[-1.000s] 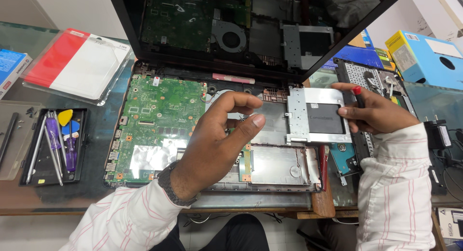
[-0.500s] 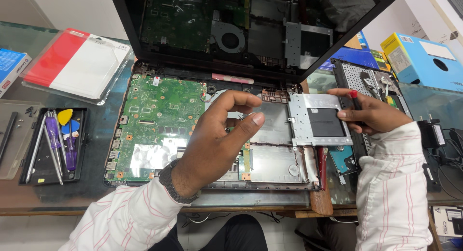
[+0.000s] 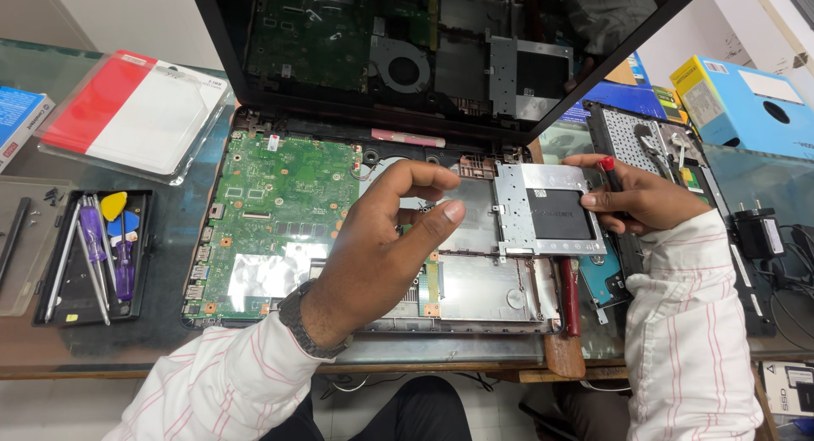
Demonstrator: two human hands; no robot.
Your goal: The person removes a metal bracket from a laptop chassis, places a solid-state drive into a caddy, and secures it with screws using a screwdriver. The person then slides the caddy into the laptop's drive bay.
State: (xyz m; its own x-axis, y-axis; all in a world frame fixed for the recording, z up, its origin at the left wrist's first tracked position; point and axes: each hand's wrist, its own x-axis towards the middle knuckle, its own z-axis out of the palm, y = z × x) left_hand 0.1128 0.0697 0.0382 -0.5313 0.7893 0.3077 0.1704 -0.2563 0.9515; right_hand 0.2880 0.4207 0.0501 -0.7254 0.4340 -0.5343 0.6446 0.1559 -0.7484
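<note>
The drive caddy (image 3: 547,210) with its black drive lies over the right bay of my opened laptop base (image 3: 373,237), beside the green motherboard (image 3: 280,212). My right hand (image 3: 640,199) pinches a red-tipped screwdriver (image 3: 607,168) at its edge. My left hand (image 3: 394,237) hovers half-curled, holding nothing I can see. The cover is off; I judge fastening remains.

A silver metal drive bracket (image 3: 547,212) holding a flat black drive lies level in the right side of an opened laptop base (image 3: 373,322). A green circuit board (image 3: 280,212) fills the base's left half, components exposed and facing up.
</note>
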